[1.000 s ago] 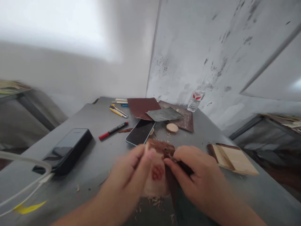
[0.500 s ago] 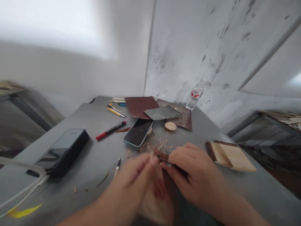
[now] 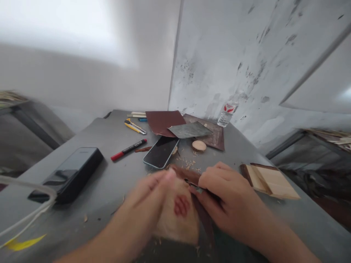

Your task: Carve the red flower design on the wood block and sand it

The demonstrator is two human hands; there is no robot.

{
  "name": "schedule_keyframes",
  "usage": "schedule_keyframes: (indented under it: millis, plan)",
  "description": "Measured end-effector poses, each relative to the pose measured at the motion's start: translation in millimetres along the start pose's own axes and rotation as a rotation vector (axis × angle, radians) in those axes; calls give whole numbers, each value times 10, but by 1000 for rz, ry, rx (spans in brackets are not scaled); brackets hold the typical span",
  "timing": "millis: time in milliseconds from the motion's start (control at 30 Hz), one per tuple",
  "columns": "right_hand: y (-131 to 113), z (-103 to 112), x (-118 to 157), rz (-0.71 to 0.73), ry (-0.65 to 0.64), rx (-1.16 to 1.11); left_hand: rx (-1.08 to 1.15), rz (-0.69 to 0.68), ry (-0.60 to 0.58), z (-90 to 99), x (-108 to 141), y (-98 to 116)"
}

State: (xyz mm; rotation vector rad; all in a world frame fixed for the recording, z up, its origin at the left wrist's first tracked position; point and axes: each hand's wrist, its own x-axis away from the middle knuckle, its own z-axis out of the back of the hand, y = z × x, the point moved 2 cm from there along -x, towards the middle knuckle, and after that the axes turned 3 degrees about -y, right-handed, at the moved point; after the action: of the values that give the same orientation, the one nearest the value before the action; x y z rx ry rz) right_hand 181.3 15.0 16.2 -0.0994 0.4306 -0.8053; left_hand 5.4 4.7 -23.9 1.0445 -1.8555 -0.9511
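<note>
1. At the bench's (image 3: 124, 177) near side, your left grip (image 3: 146, 199) is clamped on the red-marked wood block (image 3: 178, 228).
2. Just beside it, your right grip (image 3: 230, 199) clasps a dark, partly hidden tool (image 3: 211, 194).

Phone (image 3: 161, 151) obstructs beyond left hand (image 3: 146, 204), but room opens between marker (image 3: 128, 149) and black device (image 3: 74, 173).

A head-worn camera looks forward and down, hands (image 3: 148, 201) (image 3: 229, 197) near.
</note>
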Motion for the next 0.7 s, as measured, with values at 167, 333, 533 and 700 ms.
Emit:
schedule_keyframes:
  millis: [167, 333, 533, 700]
  plan:
    - [-29, 7, -7, -38, 12, 32, -175, -107, -156, -35, 27, 20]
    - [-37, 13, -14, -29, -6, 21, -13, -33, 22, -20, 24, -6]
    - [-39, 24, -12, -59, -33, 24, -237, -13, -134, -102, 62, -23]
    - [-44, 40, 12, -9, -37, 0, -3, -52, -5, -65, 67, -29]
